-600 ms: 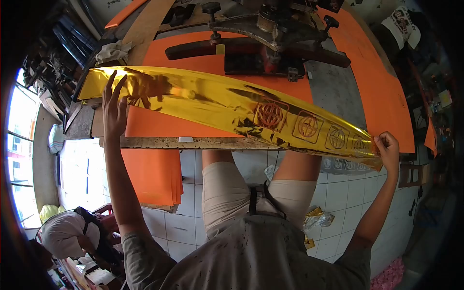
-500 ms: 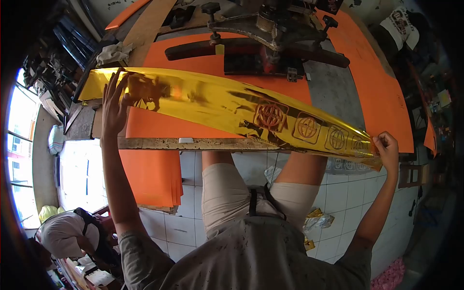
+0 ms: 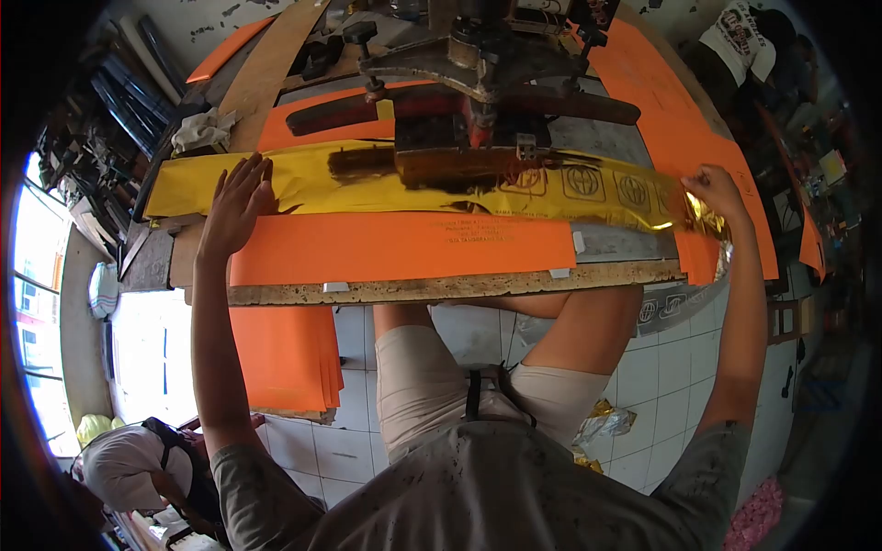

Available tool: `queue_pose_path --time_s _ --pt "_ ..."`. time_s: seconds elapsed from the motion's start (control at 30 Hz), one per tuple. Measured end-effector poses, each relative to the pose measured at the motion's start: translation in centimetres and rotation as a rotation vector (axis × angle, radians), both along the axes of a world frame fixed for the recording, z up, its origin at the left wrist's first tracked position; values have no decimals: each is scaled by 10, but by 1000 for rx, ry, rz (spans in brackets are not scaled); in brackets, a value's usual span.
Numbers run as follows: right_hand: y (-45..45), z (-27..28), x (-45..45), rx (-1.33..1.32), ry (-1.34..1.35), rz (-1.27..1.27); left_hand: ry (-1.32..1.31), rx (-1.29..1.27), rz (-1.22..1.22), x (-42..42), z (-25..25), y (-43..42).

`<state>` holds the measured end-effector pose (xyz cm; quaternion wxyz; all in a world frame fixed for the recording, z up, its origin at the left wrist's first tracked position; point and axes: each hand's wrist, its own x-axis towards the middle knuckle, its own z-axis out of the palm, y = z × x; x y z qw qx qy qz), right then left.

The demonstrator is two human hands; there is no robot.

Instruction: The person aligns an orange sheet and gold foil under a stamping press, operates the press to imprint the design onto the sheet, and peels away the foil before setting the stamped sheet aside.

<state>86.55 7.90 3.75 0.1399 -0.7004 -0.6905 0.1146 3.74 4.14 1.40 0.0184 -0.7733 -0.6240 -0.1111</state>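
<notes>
A long strip of gold foil (image 3: 308,184) spans the table beneath the dark press head (image 3: 459,165); cut-out round emblems show towards its right part. My left hand (image 3: 241,204) lies on the foil's left part, fingers stretched out. At the foil's right end, my right hand (image 3: 715,193) pinches its edge. Just in front of the foil lies an orange sheet (image 3: 404,253) with small printed text near its upper right. Small white pieces sit along the sheet's near and right edges.
The press frame (image 3: 482,69) stands over the table's middle. More orange sheets (image 3: 285,358) hang or lie below the table's near edge (image 3: 514,277). A person in a light cap (image 3: 124,468) is at lower left; another person (image 3: 740,46) is at upper right.
The foil has moved away from me and under the press head, flatter now, uncovering the printed orange sheet. Both hands moved forward with it. The press head now overlaps the foil.
</notes>
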Motion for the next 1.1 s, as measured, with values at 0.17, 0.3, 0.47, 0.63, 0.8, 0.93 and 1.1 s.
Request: queue_pose_path --time_s 0.17,0.3,0.47,0.63,0.8,0.93,1.1 --pt "64 -7 10 56 -24 18 -78 -35 29 7 -5 15" --pt "94 -9 9 37 -69 -18 -118 -18 -2 5 -9 22" --pt "105 -7 0 -60 148 -66 -136 -38 26 14 -8 25" --pt "117 -18 9 -46 156 -80 -158 -39 3 15 -10 30" --pt "133 -35 31 52 76 -13 -165 -39 -13 17 -11 31" --pt "126 -29 26 -31 182 -85 -148 -40 -7 16 -13 35" --pt "125 -31 30 -54 277 -62 -152 -44 -11 17 -14 36"
